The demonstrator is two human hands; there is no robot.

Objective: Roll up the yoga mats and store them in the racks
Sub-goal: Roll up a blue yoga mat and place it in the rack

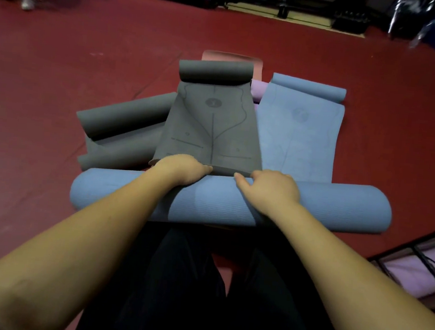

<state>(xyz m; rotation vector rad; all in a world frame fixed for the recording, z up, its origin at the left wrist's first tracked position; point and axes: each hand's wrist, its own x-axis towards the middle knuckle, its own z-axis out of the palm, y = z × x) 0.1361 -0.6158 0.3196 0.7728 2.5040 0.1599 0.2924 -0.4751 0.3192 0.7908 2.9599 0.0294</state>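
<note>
Soft, light and springy by the look of it: flat grey foam yoga mat printed with alignment lines (pixel 211 127), far end already curled into a loose roll, near edge lifted off the dark red sports floor (pixel 48 71). Likely to bend without creasing and to spring open if let go; grippy surface, so little risk of slipping. Best taken at the near short edge, both sides at once, to start a tight, even roll. Left hand (pixel 181 171) curled over that near edge toward its left corner, fingers tucked under and out of sight. Right hand (pixel 269 189) just beside the edge near its middle, fingers bent, thumb tip at the fold; whether pinching the mat or only pressing on it, cannot tell. Both wrists across a rolled light blue foam mat (pixel 338 209) lying crosswise, directly nearer the body than the grey edge. Black wire rack (pixel 414 250) at lower right, holding a lilac roll.
</note>
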